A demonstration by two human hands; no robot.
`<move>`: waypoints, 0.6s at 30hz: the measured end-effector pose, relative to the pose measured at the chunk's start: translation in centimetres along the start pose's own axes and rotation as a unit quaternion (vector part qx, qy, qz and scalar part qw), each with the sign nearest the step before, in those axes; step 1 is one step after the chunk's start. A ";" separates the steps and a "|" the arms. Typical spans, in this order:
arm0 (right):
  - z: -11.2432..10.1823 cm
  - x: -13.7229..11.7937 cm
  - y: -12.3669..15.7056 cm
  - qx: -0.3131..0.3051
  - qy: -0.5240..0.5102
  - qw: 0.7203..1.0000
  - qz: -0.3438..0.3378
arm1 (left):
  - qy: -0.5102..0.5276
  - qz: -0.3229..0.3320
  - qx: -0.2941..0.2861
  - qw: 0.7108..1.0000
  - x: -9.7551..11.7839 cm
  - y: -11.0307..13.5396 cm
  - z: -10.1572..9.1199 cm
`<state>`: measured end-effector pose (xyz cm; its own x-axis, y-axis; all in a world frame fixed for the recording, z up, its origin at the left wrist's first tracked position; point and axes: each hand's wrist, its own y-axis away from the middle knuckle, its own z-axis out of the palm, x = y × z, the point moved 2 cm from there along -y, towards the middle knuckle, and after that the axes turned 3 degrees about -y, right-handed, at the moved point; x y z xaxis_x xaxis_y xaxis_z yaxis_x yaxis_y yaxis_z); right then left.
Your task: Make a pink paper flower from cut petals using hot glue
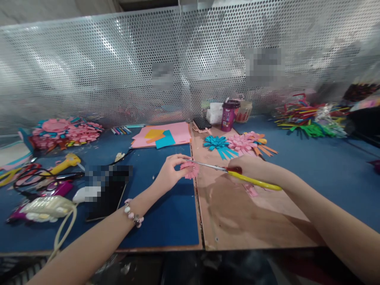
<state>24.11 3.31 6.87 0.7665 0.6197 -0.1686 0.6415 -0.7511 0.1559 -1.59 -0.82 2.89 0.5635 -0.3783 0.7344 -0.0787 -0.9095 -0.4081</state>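
Note:
My left hand (173, 170) pinches a small pink paper flower (191, 170) with a fringed edge, held above the seam of the table. In my right hand (249, 166) is a pair of scissors (254, 180) with yellow and red handles. Their blades point left and their tips reach the flower's upper edge. Just beyond my right hand lie a blue paper flower (216, 142) with strips hanging from it and a pink paper flower (242, 143). An orange one (263, 147) lies partly behind the pink. Pink paper scraps (251, 190) sit below the scissors.
Colored paper sheets (166, 134) lie at the back, beside a phone (202, 124) and a purple cup (228, 115). On the left are a pile of pink paper flowers (65, 130), a yellow glue gun (67, 163), cords and a dark tablet (108, 198). Colorful strips (308, 116) lie right.

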 end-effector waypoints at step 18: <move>-0.3 -0.6 0.5 -0.026 -0.032 0.999 0.011 | 0.055 -0.034 -0.052 0.997 0.1 -0.1 -0.3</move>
<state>24.01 2.64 7.39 0.7787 0.5856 -0.2252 0.6257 -0.7513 0.2097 -1.78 -0.79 3.12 0.4772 -0.3265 0.8159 -0.1314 -0.9445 -0.3011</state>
